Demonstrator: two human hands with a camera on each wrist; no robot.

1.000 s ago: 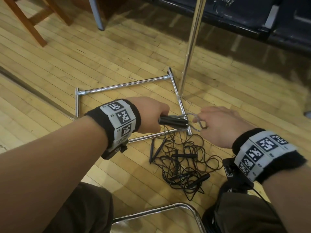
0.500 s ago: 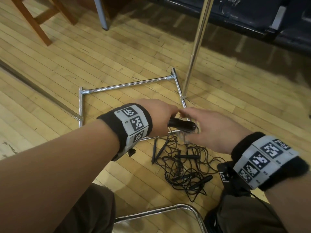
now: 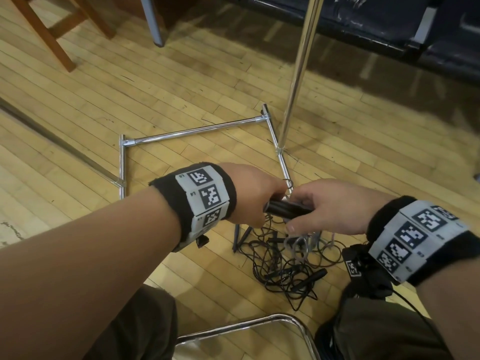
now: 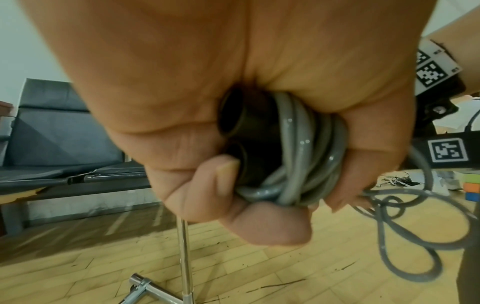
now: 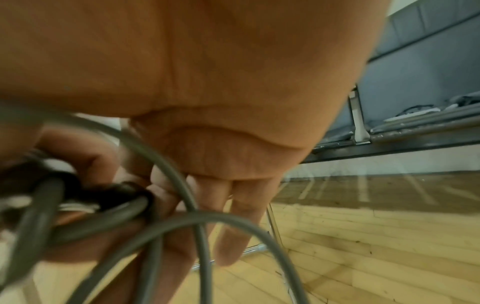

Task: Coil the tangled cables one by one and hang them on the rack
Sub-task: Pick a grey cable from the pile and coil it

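Grey cord mid-wrap, nothing on the rack I can see.
Grey rubbery cord (image 4: 298, 144) wound round paired black handles (image 3: 287, 209), my left hand (image 3: 255, 194) gripping; right hand (image 3: 335, 206) pinching handles; black tangled cables (image 3: 283, 266) on floor beside chrome rack (image 3: 298, 61).

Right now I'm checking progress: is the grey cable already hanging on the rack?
No, the grey cable is wound around two black handles gripped in the left hand.
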